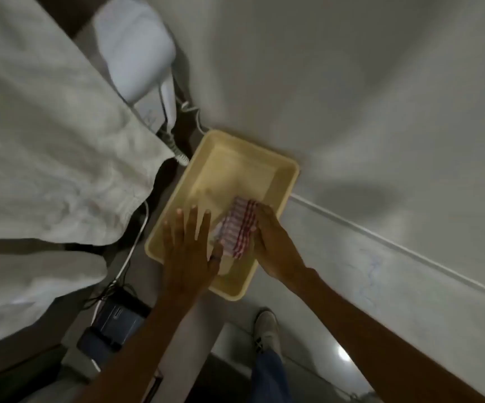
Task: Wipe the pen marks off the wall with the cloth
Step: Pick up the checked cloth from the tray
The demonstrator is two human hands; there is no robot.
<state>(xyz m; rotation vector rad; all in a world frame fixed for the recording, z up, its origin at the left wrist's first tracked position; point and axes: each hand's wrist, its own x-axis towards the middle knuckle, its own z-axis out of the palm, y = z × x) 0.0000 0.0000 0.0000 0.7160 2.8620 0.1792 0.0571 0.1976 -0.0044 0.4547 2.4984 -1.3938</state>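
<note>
Cloth [237, 228], red-checked, folded, lies inside yellow tub [289, 175] by wall [351, 97]. Right hand [276, 245] grips its right edge. Left hand [187, 251] flat, fingers spread, holding nothing. Faint blue pen marks [370, 274] on wall, right of tub.

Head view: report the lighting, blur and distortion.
Head view: dim, soft light; overall blur, so the blue pen marks on the wall look faint; wide-angle bending curves the wall trim; a bright glare spot on the floor; a dark shadow beside the yellow tub.

Checked woven cloth [239, 228], smooth plastic tub [289, 181]
</note>
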